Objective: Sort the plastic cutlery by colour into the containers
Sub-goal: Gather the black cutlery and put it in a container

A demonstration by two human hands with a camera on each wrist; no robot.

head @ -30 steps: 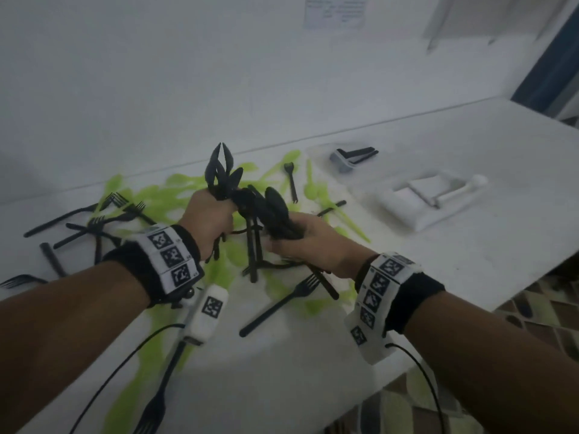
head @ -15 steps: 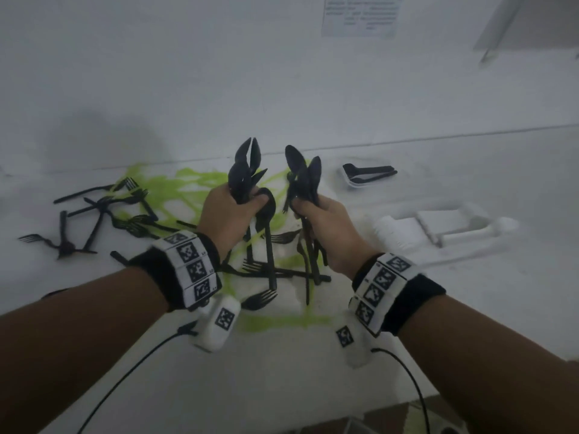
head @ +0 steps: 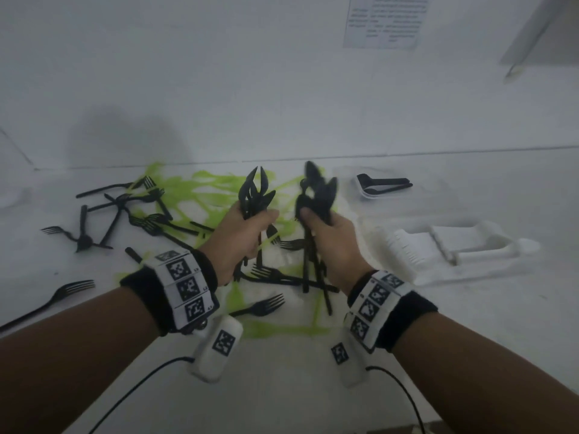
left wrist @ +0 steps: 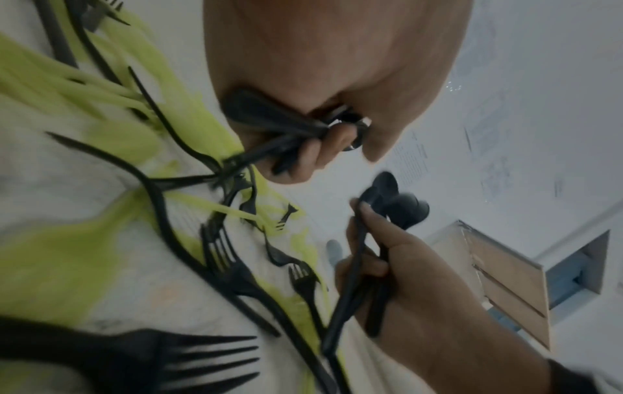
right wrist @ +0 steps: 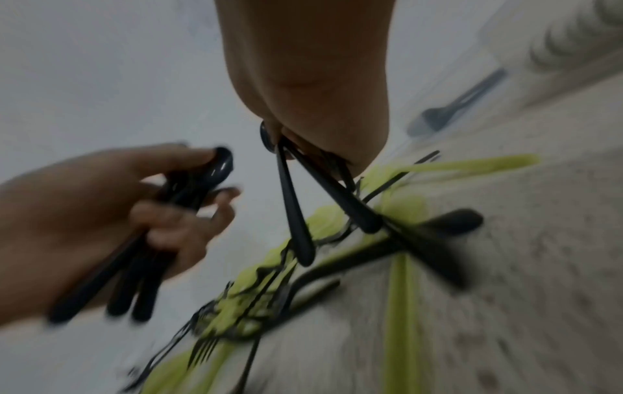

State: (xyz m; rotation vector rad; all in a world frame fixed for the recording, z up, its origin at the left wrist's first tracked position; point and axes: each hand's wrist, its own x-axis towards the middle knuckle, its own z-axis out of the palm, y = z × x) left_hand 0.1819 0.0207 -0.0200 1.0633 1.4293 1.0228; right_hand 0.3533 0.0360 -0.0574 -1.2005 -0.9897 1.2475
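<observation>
My left hand (head: 247, 228) grips a bunch of black spoons (head: 255, 191), bowls up, above the table. My right hand (head: 326, 236) grips a second bunch of black spoons (head: 316, 189) beside it, a small gap apart. In the left wrist view the left hand (left wrist: 323, 138) curls round its spoon handles (left wrist: 269, 120), and the right hand (left wrist: 387, 266) shows below. In the right wrist view the handles (right wrist: 296, 213) hang from the right hand (right wrist: 313, 133). Black forks (head: 263, 306) and green cutlery (head: 200, 195) lie scattered under both hands.
A clear container (head: 369, 195) with black cutlery (head: 385, 184) stands at the back right. A white container (head: 463, 270) with white cutlery (head: 407, 250) sits at the right. More black forks (head: 116, 211) lie at the left. Cables (head: 404, 396) trail from the wrists.
Both hands have risen and drawn apart, each keeping its bunch of black spoons. The bunches touched a second ago; now a gap shows between them.
</observation>
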